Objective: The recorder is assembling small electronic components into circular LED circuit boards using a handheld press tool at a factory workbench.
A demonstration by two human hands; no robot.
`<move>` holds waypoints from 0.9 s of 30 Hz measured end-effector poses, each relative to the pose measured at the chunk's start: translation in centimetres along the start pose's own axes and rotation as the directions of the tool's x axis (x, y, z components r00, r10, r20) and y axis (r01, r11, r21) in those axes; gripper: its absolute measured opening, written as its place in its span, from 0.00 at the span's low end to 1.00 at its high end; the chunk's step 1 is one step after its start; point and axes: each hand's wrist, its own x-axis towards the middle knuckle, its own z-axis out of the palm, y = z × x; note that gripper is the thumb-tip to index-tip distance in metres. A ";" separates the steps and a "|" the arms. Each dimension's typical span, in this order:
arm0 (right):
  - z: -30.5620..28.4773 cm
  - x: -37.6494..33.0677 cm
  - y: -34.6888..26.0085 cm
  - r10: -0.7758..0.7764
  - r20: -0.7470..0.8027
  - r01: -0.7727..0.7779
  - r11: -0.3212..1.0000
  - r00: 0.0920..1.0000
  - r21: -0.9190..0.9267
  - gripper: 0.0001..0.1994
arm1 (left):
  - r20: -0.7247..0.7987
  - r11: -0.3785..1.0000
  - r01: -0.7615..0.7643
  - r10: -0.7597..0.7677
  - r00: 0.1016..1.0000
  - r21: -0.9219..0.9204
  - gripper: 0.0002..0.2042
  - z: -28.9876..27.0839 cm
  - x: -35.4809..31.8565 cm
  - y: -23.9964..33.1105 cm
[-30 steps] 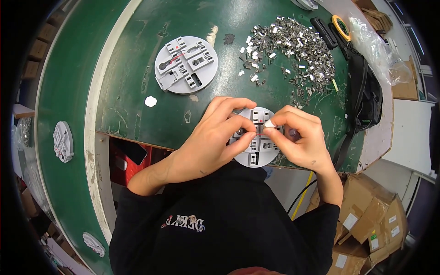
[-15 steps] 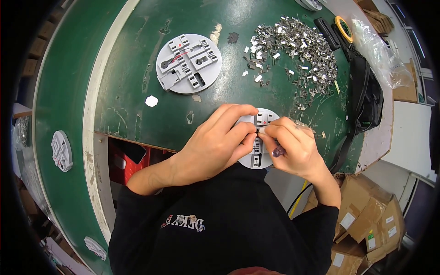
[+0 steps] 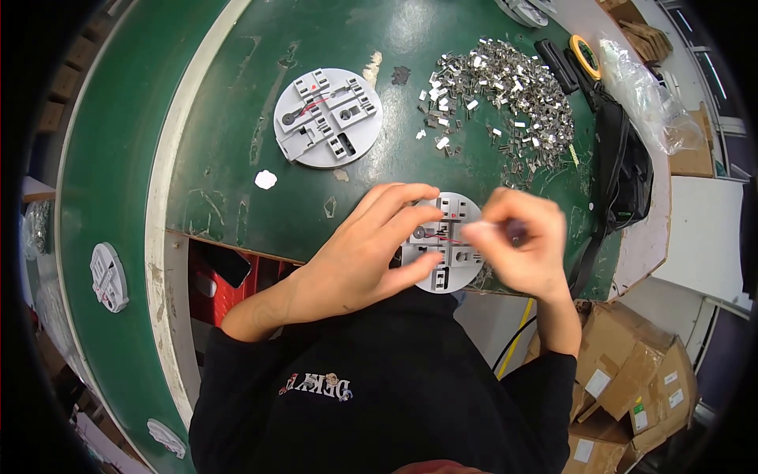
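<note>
A round grey plastic disc (image 3: 446,278) with raised slots, a red wire and a small dark round part lies at the table's near edge, in front of my body. My left hand (image 3: 363,253) is at its left side, thumb and fingers spread apart over the rim. Just off the disc's right side is my right hand (image 3: 529,249), smeared by motion, with its fingers curled round a small tool with a dark purplish handle (image 3: 517,233); the tool's tip cannot be made out. A similar wired disc (image 3: 359,146) rests farther off on the left.
Small metal clips (image 3: 529,95) form a loose heap at the far right. Beyond them are a black bag (image 3: 628,162), a yellow tape roll (image 3: 584,57) and clear plastic (image 3: 643,99). Leftward, a green belt (image 3: 103,174) carries more discs (image 3: 109,276). Cardboard boxes (image 3: 616,363) stand lower right.
My right hand has lifted away from the disc's middle toward the right with the tool. My left thumb and forefinger have parted, so the red wire and dark round part now show.
</note>
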 end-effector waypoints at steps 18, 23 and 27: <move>3.9 1.9 0.0 -0.043 -0.259 0.236 0.574 0.965 0.784 0.19 | 0.154 0.978 -0.037 0.005 0.988 0.205 0.48 0.5 -0.5 0.3; 3.1 1.9 0.8 -0.081 -0.299 0.305 0.406 0.951 0.862 0.17 | 0.161 0.983 -0.022 -0.007 0.987 0.180 0.47 0.6 -0.4 0.1; -1.3 2.2 1.2 0.017 -0.362 0.225 0.756 0.932 0.614 0.09 | 0.149 0.988 -0.013 -0.011 0.989 0.155 0.47 0.7 -0.7 0.0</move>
